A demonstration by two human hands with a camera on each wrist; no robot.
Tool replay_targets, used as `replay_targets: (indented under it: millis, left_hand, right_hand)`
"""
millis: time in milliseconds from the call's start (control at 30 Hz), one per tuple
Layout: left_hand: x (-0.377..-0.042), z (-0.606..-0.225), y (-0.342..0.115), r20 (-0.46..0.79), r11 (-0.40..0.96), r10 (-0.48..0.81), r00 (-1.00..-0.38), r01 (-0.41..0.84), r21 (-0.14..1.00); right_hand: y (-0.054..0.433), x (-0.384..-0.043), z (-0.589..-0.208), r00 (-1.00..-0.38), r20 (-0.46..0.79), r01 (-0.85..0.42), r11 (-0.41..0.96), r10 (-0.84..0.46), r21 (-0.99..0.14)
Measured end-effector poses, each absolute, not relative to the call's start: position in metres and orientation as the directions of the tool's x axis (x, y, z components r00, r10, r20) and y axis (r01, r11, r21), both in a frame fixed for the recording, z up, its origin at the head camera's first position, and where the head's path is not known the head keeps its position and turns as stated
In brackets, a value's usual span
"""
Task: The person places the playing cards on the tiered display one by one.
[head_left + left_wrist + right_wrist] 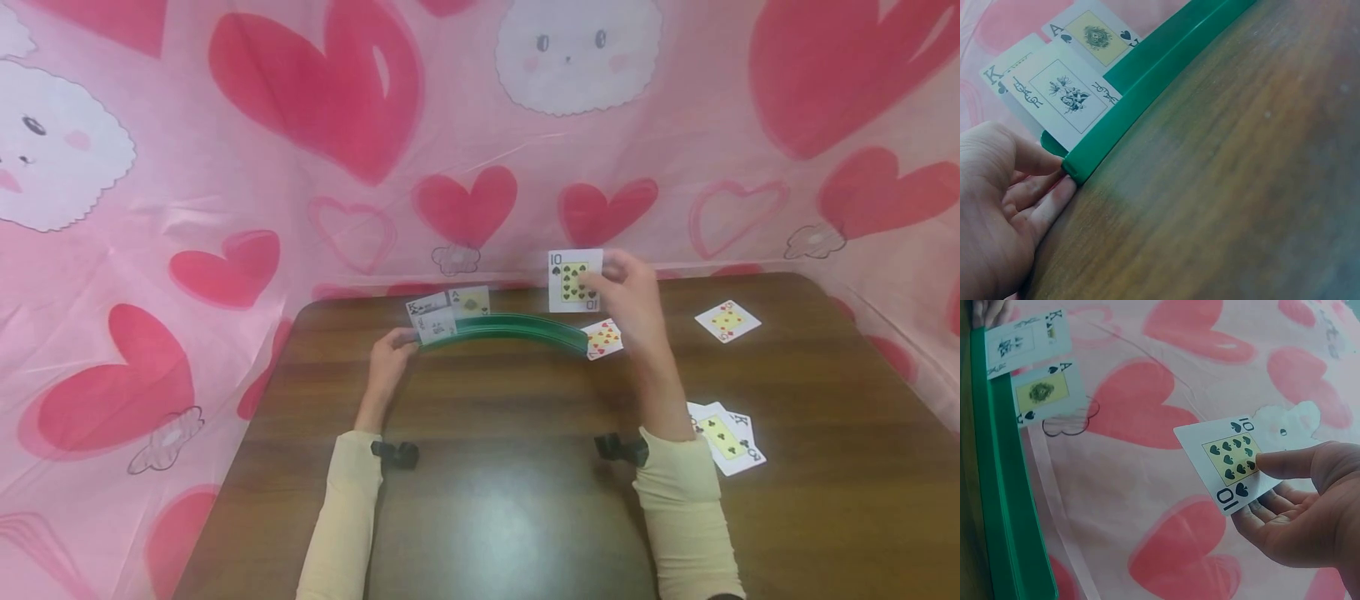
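My left hand pinches the left end of a curved green playing-card holder between thumb and fingers. Three cards stand in the holder's left part: a joker in front, a king mostly covered behind it, and an ace of spades beside them. Above the holder's right end, my right hand grips a ten of spades, thumb on its face and fingers behind. The ten's face is turned toward me, and it is apart from the holder.
A red-suit card lies at the holder's right end, partly overlapped by it. Another red-suit card lies farther right. Nearer me, a few overlapping cards sit beside my right sleeve. A pink heart-patterned cloth hangs behind the brown table.
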State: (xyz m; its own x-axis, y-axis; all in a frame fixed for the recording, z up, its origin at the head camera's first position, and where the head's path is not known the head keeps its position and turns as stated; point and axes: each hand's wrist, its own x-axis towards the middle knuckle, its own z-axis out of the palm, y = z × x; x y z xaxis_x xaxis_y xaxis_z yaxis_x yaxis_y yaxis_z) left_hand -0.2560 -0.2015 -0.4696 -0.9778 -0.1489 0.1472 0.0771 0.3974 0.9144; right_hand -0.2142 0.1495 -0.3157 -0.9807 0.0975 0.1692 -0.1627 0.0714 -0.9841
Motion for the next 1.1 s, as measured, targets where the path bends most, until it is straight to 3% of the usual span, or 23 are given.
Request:
replay_targets:
  millis: [367, 700, 1100]
  left_hand:
    - [-0.257, -0.469, -0.2, 0.139, 0.388, -0.165, -0.976, 0.065, 0.919]
    - [-0.257, -0.469, -0.201, 0.134, 0.377, -0.158, -0.978, 0.066, 0.924]
    - [-0.254, -0.465, -0.199, 0.139, 0.388, -0.154, -0.978, 0.07, 0.919]
  right_hand:
    - [0.132, -0.224, -0.317, -0.985, 0.145, -0.147, -0.012, 0.09, -0.989]
    - [0.112, -0.232, -0.325, -0.994, 0.105, -0.105, 0.015, 0.024, -0.994]
    - [0.094, -0.248, -0.349, -0.99, 0.142, -0.142, 0.094, -0.014, -0.985]
